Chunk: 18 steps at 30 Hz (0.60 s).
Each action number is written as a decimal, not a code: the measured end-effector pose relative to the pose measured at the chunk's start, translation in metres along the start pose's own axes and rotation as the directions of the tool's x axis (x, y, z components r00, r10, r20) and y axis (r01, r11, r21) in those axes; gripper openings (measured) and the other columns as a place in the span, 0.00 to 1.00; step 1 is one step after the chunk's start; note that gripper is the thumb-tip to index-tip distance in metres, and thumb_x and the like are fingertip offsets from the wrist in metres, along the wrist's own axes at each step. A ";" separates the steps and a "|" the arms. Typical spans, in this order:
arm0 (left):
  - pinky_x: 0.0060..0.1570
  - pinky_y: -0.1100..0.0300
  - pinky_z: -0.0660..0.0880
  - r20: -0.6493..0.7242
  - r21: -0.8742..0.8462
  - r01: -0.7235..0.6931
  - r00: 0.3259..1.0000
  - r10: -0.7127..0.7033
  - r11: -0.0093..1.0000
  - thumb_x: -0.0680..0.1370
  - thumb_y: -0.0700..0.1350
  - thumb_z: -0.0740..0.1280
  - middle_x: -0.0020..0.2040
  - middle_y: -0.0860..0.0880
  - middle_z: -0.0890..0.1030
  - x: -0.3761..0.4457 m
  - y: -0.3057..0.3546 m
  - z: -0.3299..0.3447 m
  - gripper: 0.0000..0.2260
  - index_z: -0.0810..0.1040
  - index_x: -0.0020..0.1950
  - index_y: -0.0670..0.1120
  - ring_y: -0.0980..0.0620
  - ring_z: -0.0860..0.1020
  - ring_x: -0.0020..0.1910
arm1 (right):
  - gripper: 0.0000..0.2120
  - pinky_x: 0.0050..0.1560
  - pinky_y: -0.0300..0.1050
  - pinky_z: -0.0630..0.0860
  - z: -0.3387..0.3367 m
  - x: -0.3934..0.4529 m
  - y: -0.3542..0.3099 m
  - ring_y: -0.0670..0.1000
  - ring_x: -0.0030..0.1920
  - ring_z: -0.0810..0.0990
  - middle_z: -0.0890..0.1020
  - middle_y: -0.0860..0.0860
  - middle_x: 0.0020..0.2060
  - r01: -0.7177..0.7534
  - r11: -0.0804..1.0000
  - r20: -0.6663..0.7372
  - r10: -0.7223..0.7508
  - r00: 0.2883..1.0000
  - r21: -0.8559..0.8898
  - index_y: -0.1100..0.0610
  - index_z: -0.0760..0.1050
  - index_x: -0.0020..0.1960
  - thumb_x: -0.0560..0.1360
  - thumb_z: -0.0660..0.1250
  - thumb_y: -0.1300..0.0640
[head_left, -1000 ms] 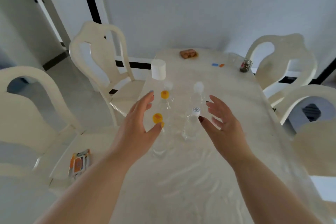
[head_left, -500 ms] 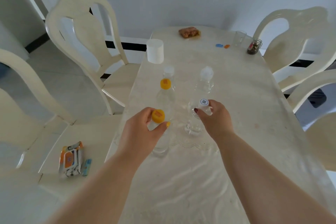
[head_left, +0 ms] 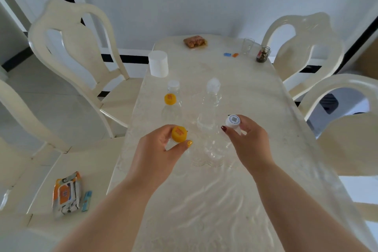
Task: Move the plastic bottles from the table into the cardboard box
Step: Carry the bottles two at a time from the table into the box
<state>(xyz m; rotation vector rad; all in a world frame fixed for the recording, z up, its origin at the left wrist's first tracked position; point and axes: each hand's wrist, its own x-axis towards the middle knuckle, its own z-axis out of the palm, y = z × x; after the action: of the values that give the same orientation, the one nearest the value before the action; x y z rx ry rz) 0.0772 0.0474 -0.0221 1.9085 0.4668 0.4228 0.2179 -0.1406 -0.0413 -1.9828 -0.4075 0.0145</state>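
L hand [head_left: 157, 149] grips neck of yellow-cap bottle [head_left: 179, 134]; R hand [head_left: 246, 141] grips neck of white-cap bottle [head_left: 233, 120]. Both bottles upright near mid worktop [head_left: 214, 200]. 3 more bottles [head_left: 171, 106] stand just beyond. No box in view.

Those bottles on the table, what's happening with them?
A person is picking up clear plastic bottles, two at once. The left hand grips the neck of a yellow-capped bottle, and the right hand grips a white-capped bottle. Three more bottles stand behind them on the table: another yellow-capped one and two with white caps. No cardboard box can be clearly seen in this view.
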 end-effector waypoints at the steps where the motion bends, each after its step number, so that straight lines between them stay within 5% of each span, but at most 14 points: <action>1: 0.60 0.61 0.75 0.026 -0.005 -0.023 0.999 0.023 1.000 0.73 0.49 0.77 0.50 0.62 0.87 -0.002 0.008 0.002 0.05 0.83 0.47 0.55 0.65 0.82 0.56 | 0.07 0.47 0.44 0.78 -0.011 -0.007 -0.006 0.50 0.48 0.77 0.82 0.39 0.46 0.007 1.000 -0.023 -0.007 1.000 0.001 0.34 0.77 0.46 0.71 0.71 0.45; 5: 0.60 0.61 0.75 0.152 -0.037 -0.138 0.978 0.142 0.990 0.74 0.48 0.76 0.50 0.59 0.87 -0.013 0.044 0.018 0.05 0.83 0.48 0.52 0.63 0.83 0.56 | 0.07 0.47 0.43 0.77 -0.064 -0.043 -0.025 0.49 0.48 0.79 0.83 0.41 0.46 0.010 1.000 -0.129 -0.011 0.992 -0.010 0.40 0.78 0.49 0.73 0.74 0.48; 11: 0.53 0.76 0.72 0.338 -0.144 -0.332 0.869 0.362 0.932 0.70 0.58 0.72 0.48 0.59 0.87 -0.039 0.106 0.069 0.16 0.84 0.48 0.46 0.63 0.83 0.52 | 0.09 0.46 0.41 0.74 -0.163 -0.110 -0.043 0.41 0.52 0.81 0.85 0.38 0.46 -0.070 0.996 -0.285 0.050 0.957 -0.061 0.40 0.80 0.51 0.71 0.73 0.45; 18: 0.50 0.73 0.73 0.498 -0.208 -0.480 0.698 0.514 0.852 0.76 0.61 0.67 0.48 0.58 0.86 -0.097 0.176 0.175 0.15 0.81 0.48 0.49 0.60 0.83 0.52 | 0.06 0.48 0.40 0.76 -0.294 -0.199 -0.035 0.39 0.52 0.82 0.86 0.37 0.44 -0.169 0.978 -0.461 0.097 0.882 -0.118 0.40 0.81 0.49 0.72 0.72 0.48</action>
<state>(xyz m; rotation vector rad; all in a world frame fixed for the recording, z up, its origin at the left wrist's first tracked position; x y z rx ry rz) 0.1017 -0.2010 0.0713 1.9715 -0.4576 0.2157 0.0772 -0.4432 0.0844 -2.0856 0.0367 -0.3995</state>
